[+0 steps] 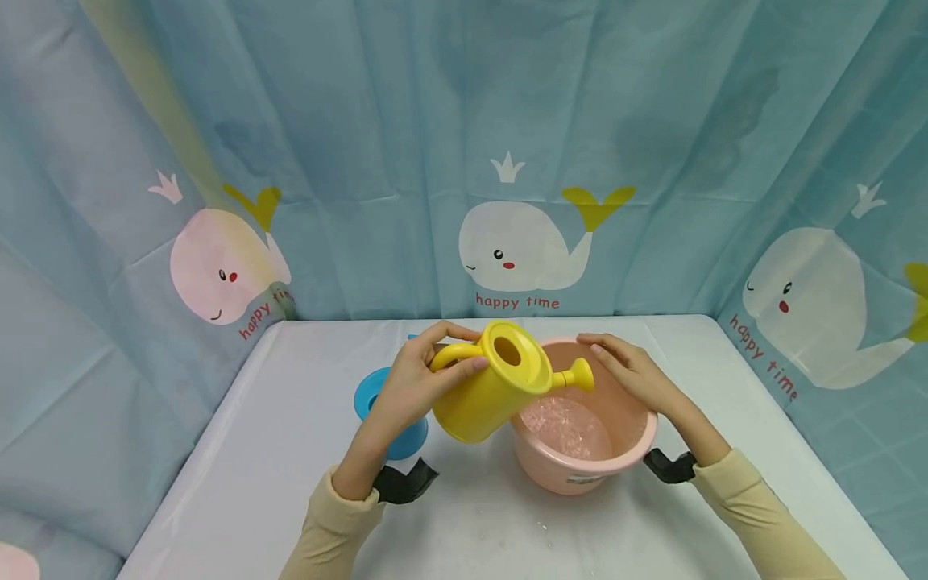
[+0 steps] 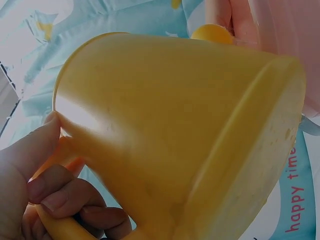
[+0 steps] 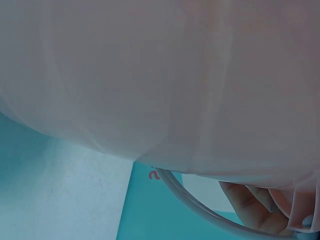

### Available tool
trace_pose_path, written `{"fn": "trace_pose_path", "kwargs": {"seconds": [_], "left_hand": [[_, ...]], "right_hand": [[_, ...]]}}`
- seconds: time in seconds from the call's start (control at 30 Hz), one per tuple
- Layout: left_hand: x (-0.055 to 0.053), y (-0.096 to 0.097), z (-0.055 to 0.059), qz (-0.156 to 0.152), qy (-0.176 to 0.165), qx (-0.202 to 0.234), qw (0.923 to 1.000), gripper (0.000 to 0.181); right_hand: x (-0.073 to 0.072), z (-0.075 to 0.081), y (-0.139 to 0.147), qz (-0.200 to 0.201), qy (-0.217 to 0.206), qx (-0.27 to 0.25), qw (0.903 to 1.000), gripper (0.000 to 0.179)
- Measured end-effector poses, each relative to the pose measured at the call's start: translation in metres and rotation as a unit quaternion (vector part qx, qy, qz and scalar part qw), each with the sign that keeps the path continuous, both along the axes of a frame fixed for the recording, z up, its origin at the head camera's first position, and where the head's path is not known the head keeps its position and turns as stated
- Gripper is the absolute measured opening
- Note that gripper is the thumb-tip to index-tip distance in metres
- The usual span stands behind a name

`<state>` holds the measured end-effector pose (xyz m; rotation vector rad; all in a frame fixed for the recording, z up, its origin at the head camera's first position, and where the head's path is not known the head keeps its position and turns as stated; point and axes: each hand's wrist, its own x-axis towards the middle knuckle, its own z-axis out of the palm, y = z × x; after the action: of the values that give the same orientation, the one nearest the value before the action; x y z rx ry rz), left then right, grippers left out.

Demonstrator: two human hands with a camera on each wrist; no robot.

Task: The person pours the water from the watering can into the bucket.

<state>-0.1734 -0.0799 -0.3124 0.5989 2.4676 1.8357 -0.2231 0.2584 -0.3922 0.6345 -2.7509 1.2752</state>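
Note:
My left hand [image 1: 428, 370] grips the handle of a yellow watering can [image 1: 482, 403], its thumb lying against the can's side. The can is held tilted, its spout [image 1: 576, 376] over a pink bucket [image 1: 558, 475]. In the left wrist view, the can's body [image 2: 165, 115] fills the middle, with curled fingers [image 2: 75, 197] around the handle. Rippled water [image 1: 569, 427] lies in the bucket. My right hand [image 1: 638, 379] holds the bucket's far right rim; in the right wrist view, its fingers [image 3: 250, 205] show outside the wall, beside the bucket's handle [image 3: 200, 210].
A blue plastic object [image 1: 409, 439] with a round rim stands behind my left forearm, partly hidden. Small water drops [image 1: 544, 526] dot the white tabletop [image 1: 464, 540]. A blue curtain [image 1: 377, 161] with whale prints encloses the table at the back and sides.

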Motion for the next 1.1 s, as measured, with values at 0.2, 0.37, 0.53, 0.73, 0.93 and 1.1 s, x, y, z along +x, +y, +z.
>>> {"fn": "trace_pose_path", "kwargs": {"seconds": [0.2, 0.37, 0.53, 0.73, 0.93, 1.1], "left_hand": [[-0.0005, 0.0000, 0.0003, 0.002, 0.002, -0.004, 1.0000, 0.032], [-0.0003, 0.0010, 0.0017, 0.007, 0.001, -0.009, 0.9999, 0.032], [-0.0008, 0.0026, 0.0028, 0.005, 0.003, -0.008, 0.9999, 0.032], [-0.0015, 0.0042, 0.0033, 0.002, 0.004, -0.006, 1.0000, 0.031], [-0.0017, 0.0047, 0.0040, -0.001, 0.002, -0.005, 1.0000, 0.031], [-0.0023, 0.0052, 0.0051, -0.001, 0.002, -0.006, 1.0000, 0.031]], "right_hand": [[0.0004, 0.0004, -0.0003, 0.001, 0.002, -0.002, 1.0000, 0.038], [0.0002, 0.0010, -0.0003, -0.001, -0.006, -0.007, 1.0000, 0.038], [-0.0006, 0.0006, 0.0000, -0.001, -0.006, -0.009, 0.9999, 0.038], [-0.0012, 0.0000, 0.0000, 0.000, -0.007, -0.010, 0.9999, 0.038], [-0.0008, -0.0001, 0.0000, 0.002, -0.011, -0.013, 0.9998, 0.038], [-0.0006, -0.0001, 0.0002, 0.000, -0.009, -0.012, 0.9999, 0.039]]}}
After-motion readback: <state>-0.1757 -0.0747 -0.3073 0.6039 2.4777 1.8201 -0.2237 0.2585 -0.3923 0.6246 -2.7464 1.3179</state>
